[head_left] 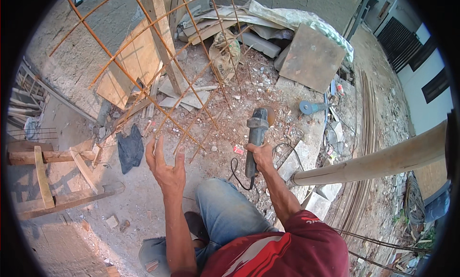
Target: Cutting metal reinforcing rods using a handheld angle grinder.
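My right hand point(261, 157) is wrapped round the dark body of an angle grinder point(257, 128). The grinder stands nearly lengthwise in front of me, its head pointing away and its brownish disc point(271, 116) showing at the right of the head. A black cord leaves its near end and curls by my knee. Raised with fingers apart, my left hand point(166, 167) holds nothing that I can see. Just beyond its fingers are the lower ends of a rusty rebar grid point(164, 111), which slants up to the far left. Whether the fingertips touch a bar I cannot tell.
A second, blue grinder point(312, 107) lies on the rubble to the right. A thick pole point(373, 159) slants in from the right. Wooden frame pieces point(52, 157) and a dark cloth point(130, 149) are at left. Farther off are a sack point(224, 56) and a square board point(312, 58).
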`<state>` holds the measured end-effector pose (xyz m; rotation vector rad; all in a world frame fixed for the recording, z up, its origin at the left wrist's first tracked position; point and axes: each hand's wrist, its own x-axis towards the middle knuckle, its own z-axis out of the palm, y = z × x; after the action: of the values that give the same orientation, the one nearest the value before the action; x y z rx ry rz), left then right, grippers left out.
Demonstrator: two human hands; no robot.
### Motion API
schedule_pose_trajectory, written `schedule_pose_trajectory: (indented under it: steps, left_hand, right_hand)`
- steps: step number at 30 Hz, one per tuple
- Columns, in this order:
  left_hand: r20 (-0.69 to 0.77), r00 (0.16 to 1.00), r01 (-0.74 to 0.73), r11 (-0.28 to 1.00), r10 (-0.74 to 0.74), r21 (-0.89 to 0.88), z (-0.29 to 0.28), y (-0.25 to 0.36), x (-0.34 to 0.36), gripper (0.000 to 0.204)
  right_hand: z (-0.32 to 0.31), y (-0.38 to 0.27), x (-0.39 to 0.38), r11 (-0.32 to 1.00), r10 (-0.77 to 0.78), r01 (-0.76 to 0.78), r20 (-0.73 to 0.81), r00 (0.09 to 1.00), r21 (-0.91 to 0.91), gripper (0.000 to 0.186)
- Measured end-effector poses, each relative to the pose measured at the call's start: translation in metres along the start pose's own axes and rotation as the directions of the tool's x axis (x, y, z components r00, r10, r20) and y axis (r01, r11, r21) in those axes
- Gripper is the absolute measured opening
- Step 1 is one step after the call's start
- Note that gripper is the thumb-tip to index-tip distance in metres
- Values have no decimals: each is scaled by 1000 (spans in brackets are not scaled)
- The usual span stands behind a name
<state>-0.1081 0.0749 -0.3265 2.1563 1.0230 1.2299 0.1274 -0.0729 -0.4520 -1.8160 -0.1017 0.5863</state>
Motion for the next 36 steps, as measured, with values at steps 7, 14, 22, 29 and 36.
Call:
schedule_pose_trajectory:
  steps: [7, 14, 22, 29, 36]
  left_hand:
    - [380, 920, -59, 922, -99, 383, -58, -1, -16, 55]
    - [653, 667, 59, 899, -359, 434, -47, -3, -47, 61]
    - [621, 672, 49, 861, -403, 506, -47, 12, -34, 60]
    - [647, 650, 34, 865, -399, 500, -44, 16, -35, 62]
    - [664, 682, -31, 895, -306, 444, -32, 19, -31, 63]
  right_hand:
    - [-8, -2, -31, 985, -124, 122, -3, 992, -125, 36]
    - [-11, 35, -25, 985, -86, 110, 175, 981, -132, 40]
    - [-6, 36, -26, 972, -77, 111, 165, 983, -206, 46]
    - [-21, 31, -32, 963, -33, 56, 94, 995, -262, 48]
    - [-41, 39, -21, 968, -101, 121, 100, 990, -220, 43]
